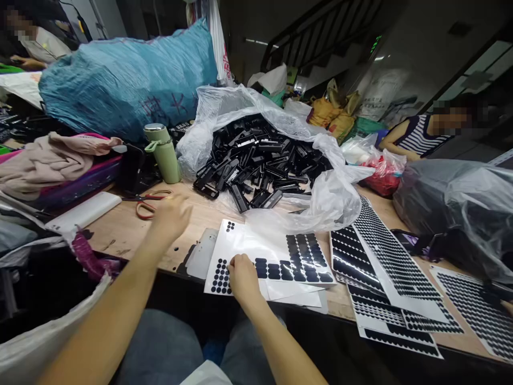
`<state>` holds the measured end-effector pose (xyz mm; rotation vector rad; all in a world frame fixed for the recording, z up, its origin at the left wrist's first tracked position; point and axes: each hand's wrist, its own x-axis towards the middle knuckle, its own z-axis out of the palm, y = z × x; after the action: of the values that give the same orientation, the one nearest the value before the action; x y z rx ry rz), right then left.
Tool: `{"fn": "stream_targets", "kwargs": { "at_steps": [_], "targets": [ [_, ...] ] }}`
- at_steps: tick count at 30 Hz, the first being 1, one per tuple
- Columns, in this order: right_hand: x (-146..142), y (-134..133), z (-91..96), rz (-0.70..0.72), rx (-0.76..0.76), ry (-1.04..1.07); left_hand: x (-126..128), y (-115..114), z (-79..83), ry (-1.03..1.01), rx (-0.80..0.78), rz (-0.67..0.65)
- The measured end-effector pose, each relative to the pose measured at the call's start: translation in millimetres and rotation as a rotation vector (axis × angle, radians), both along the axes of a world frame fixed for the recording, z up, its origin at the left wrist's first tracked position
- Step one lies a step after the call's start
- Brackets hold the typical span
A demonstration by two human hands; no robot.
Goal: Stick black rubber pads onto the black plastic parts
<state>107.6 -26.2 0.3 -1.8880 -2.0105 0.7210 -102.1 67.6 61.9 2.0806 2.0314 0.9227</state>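
Note:
My right hand (241, 275) rests in a pinch on a white sheet of black oval stickers (280, 256) at the table's front edge; whether a sticker is between the fingertips I cannot make out. My left hand (173, 216) reaches forward over the wooden table (208, 214), its fingers blurred, near red-handled scissors (146, 203). Beyond the sheet lies a heap of black plastic parts (256, 160) spilling out of a clear plastic bag (332, 192).
More sticker sheets (385, 256) lie stacked at the right. A green flask (164, 152), a big blue sack (124, 80), folded cloth (48, 158) and a white power bank (86, 209) sit at the left. A grey bag (460, 208) is at right. Other people sit at far left and right.

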Motion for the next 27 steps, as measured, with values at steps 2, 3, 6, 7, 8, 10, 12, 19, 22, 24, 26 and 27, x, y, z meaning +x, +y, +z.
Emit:
{"fn": "stream_targets", "kwargs": {
  "at_steps": [2, 3, 6, 7, 8, 10, 12, 19, 22, 24, 26, 27],
  "targets": [
    [-2, -1, -1.3, -0.008, -0.002, 0.005, 28, 51, -13.2, 0.006, -0.034, 0.007],
    [-3, -1, -2.3, -0.015, -0.008, 0.006, 37, 72, -20.2, 0.002, -0.052, 0.022],
    [-5, 1, -5.8, -0.028, -0.028, 0.021, 45, 114, -36.3, -0.02, -0.068, 0.048],
    [-5, 2, -6.7, -0.027, -0.029, 0.028, 43, 119, -38.6, -0.028, -0.061, 0.044],
    [-4, 2, -7.2, -0.022, -0.027, 0.041, 39, 121, -39.1, -0.035, -0.05, 0.036],
    [1, 3, -5.9, -0.013, -0.02, 0.096, 33, 115, -35.4, -0.064, -0.032, 0.004],
    [8, 3, 0.1, -0.022, -0.026, 0.208, 31, 95, -27.9, -0.127, -0.042, -0.036],
    [29, 11, 51.5, -0.008, 0.057, 0.668, 57, -16, -11.7, -1.041, -0.989, -0.515],
    [26, 9, 62.2, 0.023, 0.091, 0.666, 66, -41, -16.0, -1.156, -1.171, -0.525],
    [23, 5, 61.6, 0.021, 0.066, 0.612, 69, -47, -19.7, -1.182, -1.202, -0.49],
    [22, 0, 58.0, 0.012, 0.037, 0.567, 71, -49, -22.5, -1.193, -1.213, -0.47],
    [22, -2, 56.0, 0.006, 0.022, 0.558, 71, -50, -23.3, -1.193, -1.222, -0.47]
  ]
}}
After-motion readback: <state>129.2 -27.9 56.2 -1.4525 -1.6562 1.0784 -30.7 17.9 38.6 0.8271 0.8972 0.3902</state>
